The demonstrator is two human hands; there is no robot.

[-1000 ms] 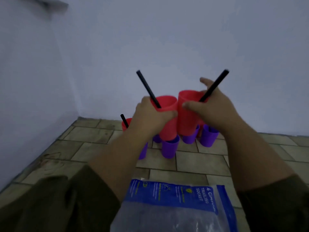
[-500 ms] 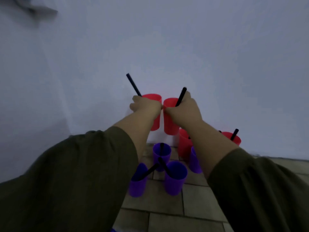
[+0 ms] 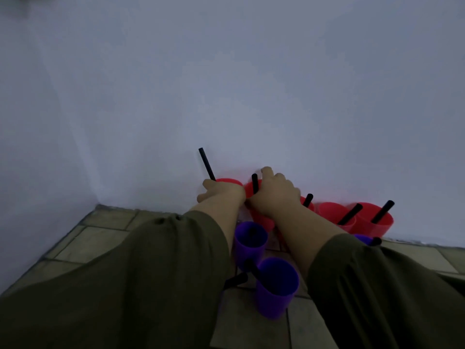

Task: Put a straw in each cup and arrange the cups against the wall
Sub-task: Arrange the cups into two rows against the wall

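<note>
My left hand (image 3: 221, 193) grips a red cup (image 3: 229, 182) with a black straw (image 3: 206, 164) sticking up from it, low at the wall. Beside it my right hand (image 3: 276, 193) holds a second red cup (image 3: 251, 188) with its own straw (image 3: 255, 183). To the right, three more red cups (image 3: 333, 211) with straws stand in a row along the wall. Purple cups (image 3: 275, 285) with straws stand on the tiles nearer to me, one (image 3: 250, 240) just below my wrists.
The pale wall (image 3: 226, 96) fills most of the view and meets a side wall at the left corner (image 3: 97, 204). Tiled floor (image 3: 100, 238) spreads left of my arms. Another purple cup (image 3: 364, 239) peeks out behind my right sleeve.
Both hands have carried their red cups forward and down from chest height to the base of the wall. The view has moved closer to the wall; the blue bag is out of view.
</note>
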